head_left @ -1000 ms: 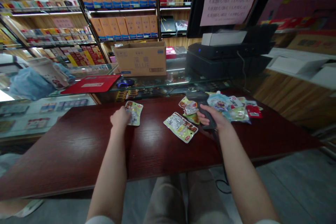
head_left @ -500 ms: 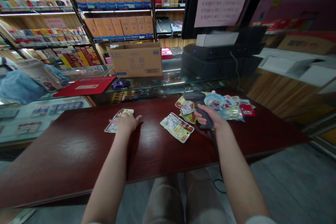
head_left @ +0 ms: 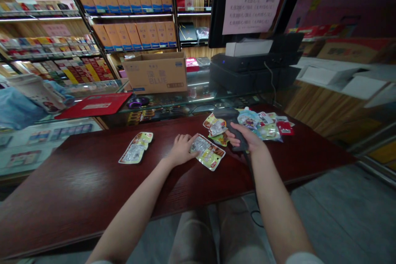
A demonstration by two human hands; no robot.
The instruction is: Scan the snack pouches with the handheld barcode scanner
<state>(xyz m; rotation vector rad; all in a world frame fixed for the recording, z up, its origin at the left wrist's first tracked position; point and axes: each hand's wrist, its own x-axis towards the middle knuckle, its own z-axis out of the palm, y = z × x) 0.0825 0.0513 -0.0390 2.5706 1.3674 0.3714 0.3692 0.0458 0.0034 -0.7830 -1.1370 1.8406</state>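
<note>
My right hand (head_left: 246, 137) is wrapped round the handle of a dark handheld barcode scanner (head_left: 227, 116), whose head points left above the table. My left hand (head_left: 183, 149) reaches the left end of a foil snack pouch (head_left: 208, 154) lying flat on the table, thumb and fingers apart at its edge. Farther left, a second snack pouch (head_left: 136, 148) lies by itself on the wood. Close behind the scanner are more snack packets (head_left: 214, 126), partly covered by it. A heap of plastic-wrapped packets (head_left: 267, 126) lies beyond my right hand.
The dark red table (head_left: 102, 185) meets a glass counter carrying a cardboard box (head_left: 156, 74), a red folder (head_left: 95, 106) and a mouse (head_left: 138, 102). A monitor (head_left: 218, 12) and black machine (head_left: 247, 76) stand behind. The scanner's cable (head_left: 254, 181) hangs over the front edge.
My left hand set one pouch down at the left, let go and moved right to the other pouch. My right hand keeps hold of the scanner; the view has shifted slightly right.
</note>
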